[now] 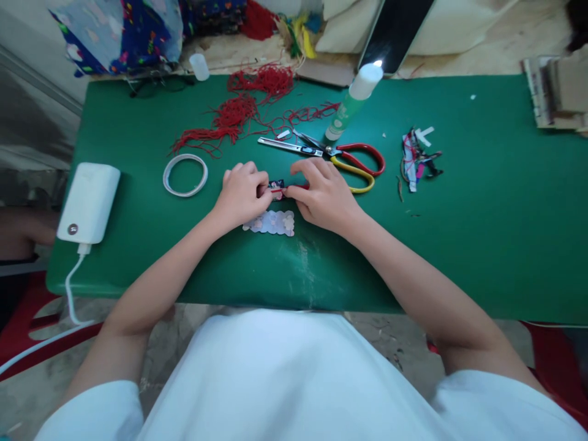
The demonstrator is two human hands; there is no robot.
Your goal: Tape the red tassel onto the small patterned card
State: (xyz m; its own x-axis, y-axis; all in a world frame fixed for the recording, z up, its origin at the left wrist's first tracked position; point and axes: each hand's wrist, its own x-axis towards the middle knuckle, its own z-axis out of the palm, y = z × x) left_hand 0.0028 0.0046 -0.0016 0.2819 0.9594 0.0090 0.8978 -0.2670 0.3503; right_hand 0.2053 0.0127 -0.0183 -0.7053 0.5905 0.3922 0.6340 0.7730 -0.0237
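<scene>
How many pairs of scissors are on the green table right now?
2. The red-handled scissors and the yellow-handled scissors lie crossed together just beyond the right hand, beside the glue bottle. Others may be hidden in the clutter at the table's far edge.

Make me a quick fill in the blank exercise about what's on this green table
Both hands, left hand and right hand, pinch one small ____ piece.
The scissors have red and ____ handles.
The tape ring lies on the person's ____ side.

Missing words: fabric; yellow; left
</scene>
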